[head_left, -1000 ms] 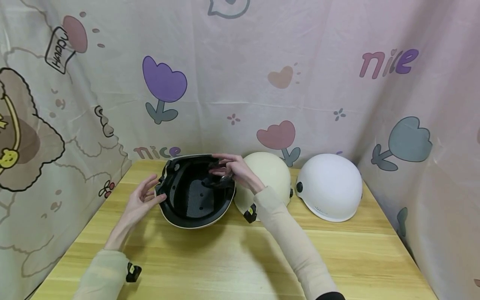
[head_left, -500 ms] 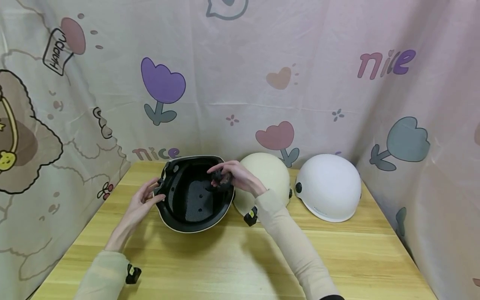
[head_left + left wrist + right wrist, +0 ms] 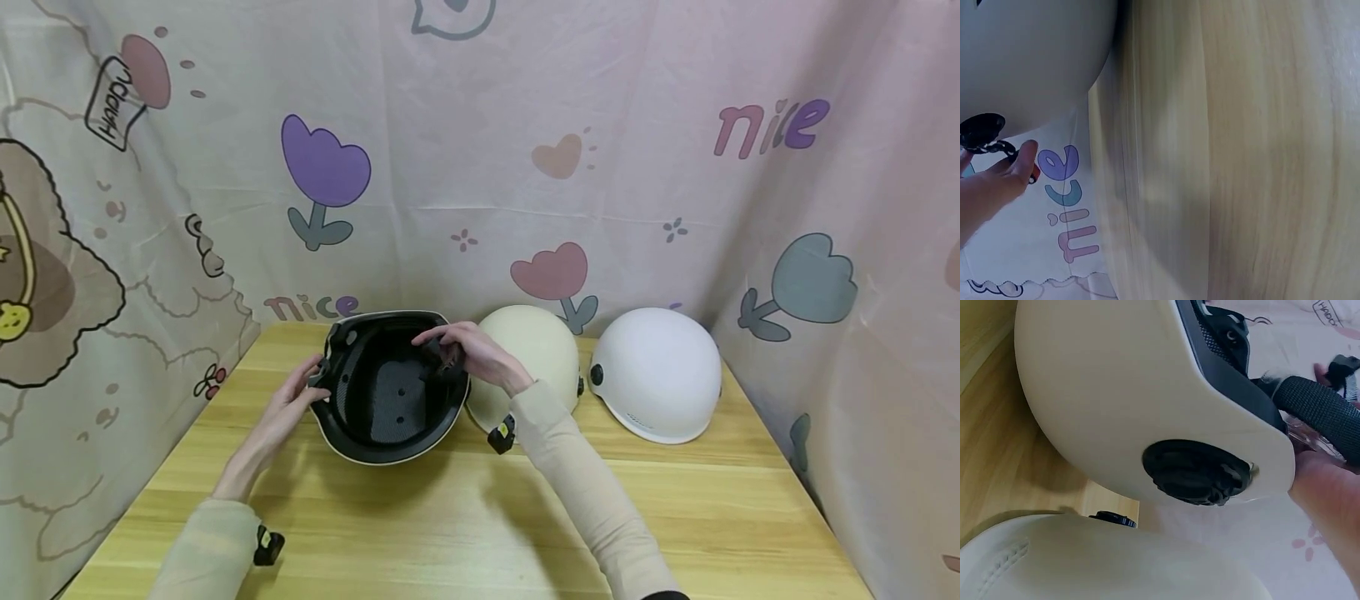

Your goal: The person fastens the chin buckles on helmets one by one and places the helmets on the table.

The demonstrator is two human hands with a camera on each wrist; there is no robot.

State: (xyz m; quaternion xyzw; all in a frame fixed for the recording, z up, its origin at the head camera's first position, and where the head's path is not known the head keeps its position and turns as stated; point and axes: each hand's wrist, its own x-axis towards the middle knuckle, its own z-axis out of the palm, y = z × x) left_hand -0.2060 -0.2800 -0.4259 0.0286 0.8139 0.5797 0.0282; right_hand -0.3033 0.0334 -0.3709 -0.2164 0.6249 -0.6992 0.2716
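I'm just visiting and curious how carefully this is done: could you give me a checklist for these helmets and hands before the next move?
1. Left grip on the near edge of the black-lined helmet: ok, it holds the left side.
2. Helmet's inside in sight: ok, its open side faces the head camera.
3. Right grip on the black chin strap: ok, it holds the strap.
4. Strap fastened or loose: cannot tell, partly hidden.
5. Wide gap to the cream helmet: not ok, they sit close together.
6. White helmet out of the way: ok, at the far right.
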